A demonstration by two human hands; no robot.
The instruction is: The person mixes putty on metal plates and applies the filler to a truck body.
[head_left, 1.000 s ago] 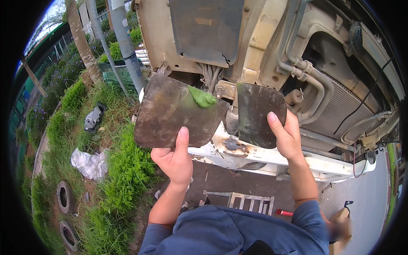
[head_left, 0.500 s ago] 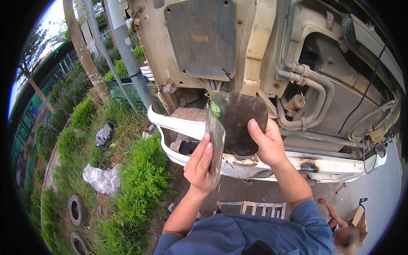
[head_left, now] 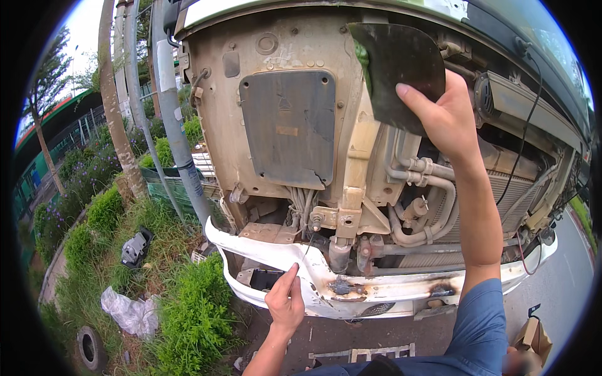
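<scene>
My right hand (head_left: 442, 119) is raised high, with its thumb on the face of a dark, thin, flat plate (head_left: 407, 59) with rounded corners. A bright green, paste-like smear (head_left: 364, 62) sticks to the plate's left edge. Lower down, my left hand (head_left: 285, 306) is closed with its fingers pressed together, over the white bumper (head_left: 301, 263). A thin dark line rises from its fingertips; it looks like a second thin plate (head_left: 306, 249) seen edge-on, mostly hidden by the hand. The bumper has rusty, scorched patches on its surface.
Behind the bumper is the vehicle's opened front: a beige panel with a grey cover (head_left: 288, 125), pipes (head_left: 433, 182), a radiator (head_left: 495, 213) and a hanging black cable (head_left: 523, 150). Grass, bushes (head_left: 194, 307), a plastic sheet (head_left: 132, 312) and a tyre (head_left: 92, 348) lie left. A cardboard box (head_left: 533, 338) stands lower right.
My right hand has lifted the plate with the green smear up and to the right. My left hand has moved lower and apart from it, its plate now turned edge-on. The view has tilted upward.
</scene>
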